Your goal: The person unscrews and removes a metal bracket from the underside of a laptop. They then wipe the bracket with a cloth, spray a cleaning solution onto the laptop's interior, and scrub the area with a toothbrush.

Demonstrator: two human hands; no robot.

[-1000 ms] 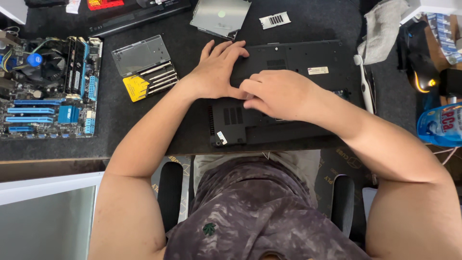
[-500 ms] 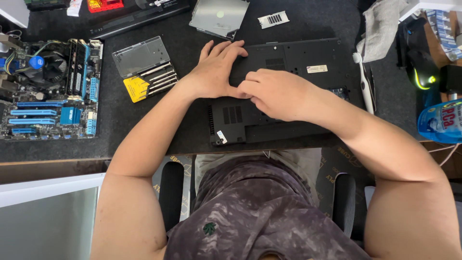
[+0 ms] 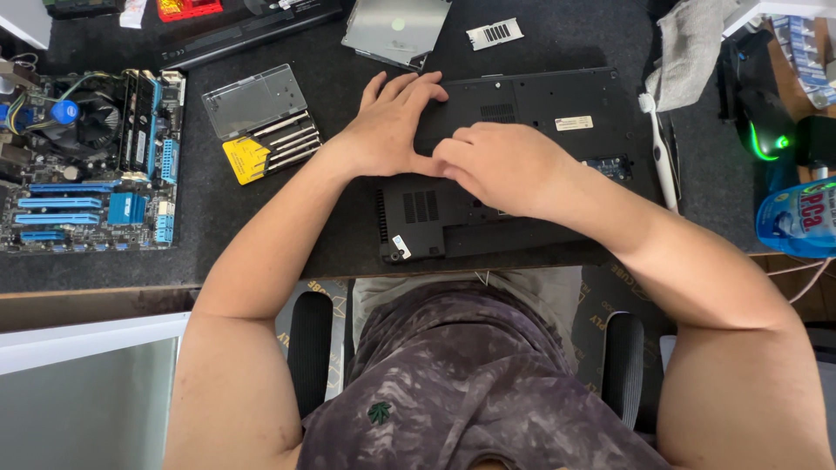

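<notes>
Pressing flat on the upturned black laptop (image 3: 531, 113), the left hand (image 3: 387, 130) lies open while the right hand (image 3: 505, 165) curls its fingers onto the bottom cover, gripping nothing visible. Left of the laptop, the screwdriver set (image 3: 266, 130) sits open; the cover looks still attached.

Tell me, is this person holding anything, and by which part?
Nothing is lifted. Both hands press on the upturned black laptop: the left hand lies flat near its top left corner, and the right hand rests on the middle of its bottom cover.
</notes>
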